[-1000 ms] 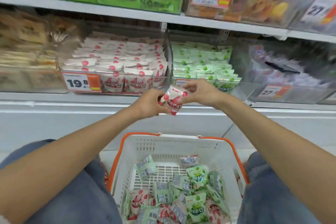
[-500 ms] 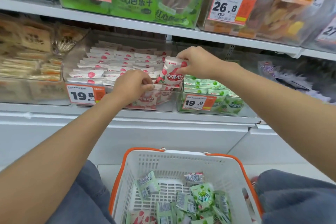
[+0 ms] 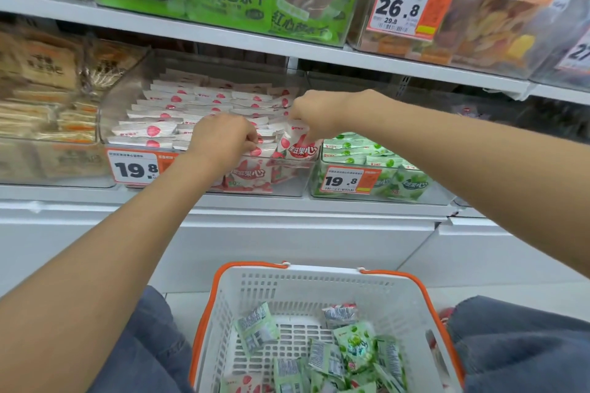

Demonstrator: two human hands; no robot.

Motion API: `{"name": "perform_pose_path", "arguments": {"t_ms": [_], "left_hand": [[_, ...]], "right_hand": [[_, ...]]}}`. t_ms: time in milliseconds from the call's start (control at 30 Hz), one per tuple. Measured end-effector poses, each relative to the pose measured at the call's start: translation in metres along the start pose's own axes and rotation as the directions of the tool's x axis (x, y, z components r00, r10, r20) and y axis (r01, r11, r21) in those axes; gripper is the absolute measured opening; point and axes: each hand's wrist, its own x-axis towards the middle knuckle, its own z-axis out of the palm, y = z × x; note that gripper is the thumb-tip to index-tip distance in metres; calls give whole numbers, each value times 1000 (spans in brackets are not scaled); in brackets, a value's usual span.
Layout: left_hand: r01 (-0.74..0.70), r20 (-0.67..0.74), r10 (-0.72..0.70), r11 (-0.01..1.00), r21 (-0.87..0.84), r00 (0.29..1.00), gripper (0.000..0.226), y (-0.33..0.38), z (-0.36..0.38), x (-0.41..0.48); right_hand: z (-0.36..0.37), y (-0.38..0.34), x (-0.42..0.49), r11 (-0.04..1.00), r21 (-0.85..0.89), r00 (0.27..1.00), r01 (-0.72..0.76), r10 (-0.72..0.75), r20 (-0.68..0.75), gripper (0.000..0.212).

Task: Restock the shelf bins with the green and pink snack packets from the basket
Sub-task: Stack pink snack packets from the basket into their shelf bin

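Note:
My right hand (image 3: 316, 112) pinches the top of a pink snack packet (image 3: 298, 145) and holds it upright at the front right corner of the clear pink-packet bin (image 3: 127, 99). My left hand (image 3: 223, 139) rests with curled fingers on the pink packets in the front row of that bin; whether it grips one is hidden. The clear green-packet bin (image 3: 440, 193) stands just right of it. Below, the white basket (image 3: 319, 284) with orange handles holds several green packets (image 3: 354, 341) and some pink ones (image 3: 242, 384).
A price tag reading 19.8 (image 3: 137, 167) hangs on the pink bin, another (image 3: 349, 180) on the green bin. A bin of brown snacks (image 3: 48, 99) stands left. The upper shelf (image 3: 223, 35) carries dried fruit bins. My knees in jeans (image 3: 523, 344) flank the basket.
My right hand has carried the pink packet down into the front right corner of the pink bin. My left hand has moved into the bin's front row. The view has tilted slightly upward.

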Motion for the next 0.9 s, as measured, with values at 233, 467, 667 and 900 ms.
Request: {"name": "perform_pose_path", "arguments": {"t_ms": [233,467,667,900], "left_hand": [[-15,-28,15,1000,9,999,17,-1,4,-2],[-23,-59,23,1000,8,998,14,-6,7,-2],[-26,-57,27,1000,18,998,16,-3,8,-3],[-47,-68,51,998,47,996,18,-2,8,-6]], "right_hand": [[5,-21,17,997,-69,996,34,-28,88,18],[-2,-25,29,997,-70,985,28,-16,171,47],[8,-30,37,998,7,970,-59,56,236,43],[-1,-14,34,944,280,911,-172,45,409,27]]}}
